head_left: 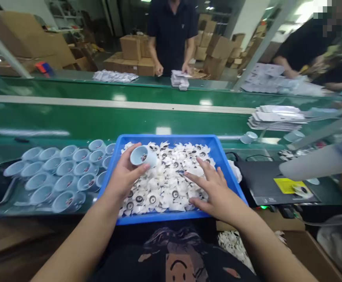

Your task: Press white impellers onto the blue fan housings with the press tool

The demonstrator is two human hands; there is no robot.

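A light blue cup (151, 157) is gripped in my left hand (125, 172), tilted so that its mouth faces me and a small dark part shows inside. Below it lies a blue tray (165, 218) filled with small white plastic parts (159, 192), many with dark round centres. My right hand (213, 188) hovers over or touches the parts on the tray's right side, its fingers spread and nothing visible in them. To the left of the tray, several light blue cups (53, 184) stand in rows, dark bits inside them.
A green conveyor belt (124, 119) runs beyond the tray. Stacked white sheets (277, 117) lie at right, near a black flat device (272, 182) with a yellow label. Across the belt a person (172, 37) handles white flat pieces. An open carton (309, 250) sits below right.
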